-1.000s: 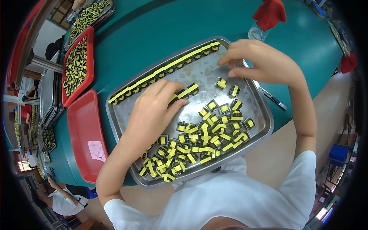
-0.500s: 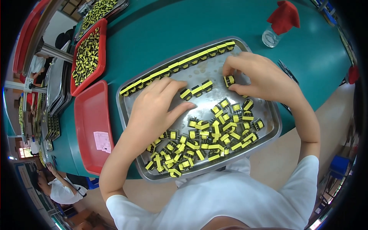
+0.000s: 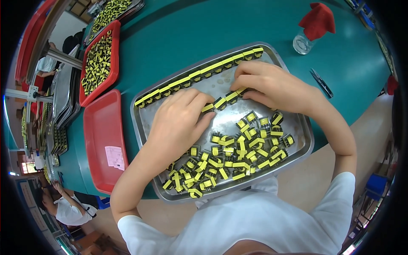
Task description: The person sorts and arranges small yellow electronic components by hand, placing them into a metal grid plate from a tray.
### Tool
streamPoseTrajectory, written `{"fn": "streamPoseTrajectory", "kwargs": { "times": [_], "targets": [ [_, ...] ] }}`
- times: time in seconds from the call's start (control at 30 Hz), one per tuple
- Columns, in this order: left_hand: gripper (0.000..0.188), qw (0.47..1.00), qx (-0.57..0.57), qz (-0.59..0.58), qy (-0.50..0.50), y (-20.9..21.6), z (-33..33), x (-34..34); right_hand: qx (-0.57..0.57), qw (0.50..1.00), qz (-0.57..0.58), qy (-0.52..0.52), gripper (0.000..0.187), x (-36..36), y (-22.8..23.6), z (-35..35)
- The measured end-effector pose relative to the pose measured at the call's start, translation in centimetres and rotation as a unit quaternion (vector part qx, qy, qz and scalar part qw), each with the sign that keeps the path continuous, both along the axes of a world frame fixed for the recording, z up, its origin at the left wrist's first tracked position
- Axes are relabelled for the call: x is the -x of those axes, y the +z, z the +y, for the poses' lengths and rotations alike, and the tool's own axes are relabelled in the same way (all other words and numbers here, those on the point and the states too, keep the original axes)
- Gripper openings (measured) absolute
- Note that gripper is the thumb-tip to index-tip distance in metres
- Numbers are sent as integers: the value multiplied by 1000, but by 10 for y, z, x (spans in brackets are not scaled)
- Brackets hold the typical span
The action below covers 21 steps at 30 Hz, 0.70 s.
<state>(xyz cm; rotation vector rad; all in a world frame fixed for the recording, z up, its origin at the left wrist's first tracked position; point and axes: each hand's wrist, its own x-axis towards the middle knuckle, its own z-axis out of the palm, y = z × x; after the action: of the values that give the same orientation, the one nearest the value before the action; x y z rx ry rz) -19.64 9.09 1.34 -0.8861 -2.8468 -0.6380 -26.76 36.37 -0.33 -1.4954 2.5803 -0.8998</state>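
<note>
A metal tray (image 3: 307, 146) lies in front of me, with a long row of small yellow-and-black transformers (image 3: 195, 76) lined up along its far edge. In the tray's middle, a shorter row of transformers (image 3: 220, 103) runs between my two hands. My left hand (image 3: 176, 114) is closed, finger and thumb at the left end of this short row. At the row's right end my right hand (image 3: 274, 87) pinches a transformer (image 3: 241, 90), partly hidden by the fingers. Loose transformers (image 3: 228, 163) lie jumbled in the near half.
Left of the tray are a red tray (image 3: 95, 148) with a pink paper slip and a red tray (image 3: 114, 55) full of transformers. On the right, thread snips (image 3: 321, 83) lie on the green table near a glass (image 3: 302, 43) with a red cloth. A person (image 3: 70, 208) sits far left.
My right hand has moved left with a transformer, bringing it to the right end of the short row. My left hand stays by the row's left end.
</note>
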Motion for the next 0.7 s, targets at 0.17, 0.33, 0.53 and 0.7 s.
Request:
{"fn": "streamPoseTrajectory", "kwargs": {
  "times": [0.17,0.33,0.53,0.7],
  "targets": [
    [28,1000,-10,13,1,-2,6,3,0,1000,-14,-6,30,1,3,-1],
    [26,1000,-5,20,16,-9,5,6,-4,1000,-5,8,29,5,1,-7],
    [33,999,-40,-28,-4,-15,7,7,-20,999,-16,-27,26,-2,12,-5],
    [30,998,-70,-6,-3,-21,9,7,0,1000,-20,-20,29,-2,10,-8]
  ]
}}
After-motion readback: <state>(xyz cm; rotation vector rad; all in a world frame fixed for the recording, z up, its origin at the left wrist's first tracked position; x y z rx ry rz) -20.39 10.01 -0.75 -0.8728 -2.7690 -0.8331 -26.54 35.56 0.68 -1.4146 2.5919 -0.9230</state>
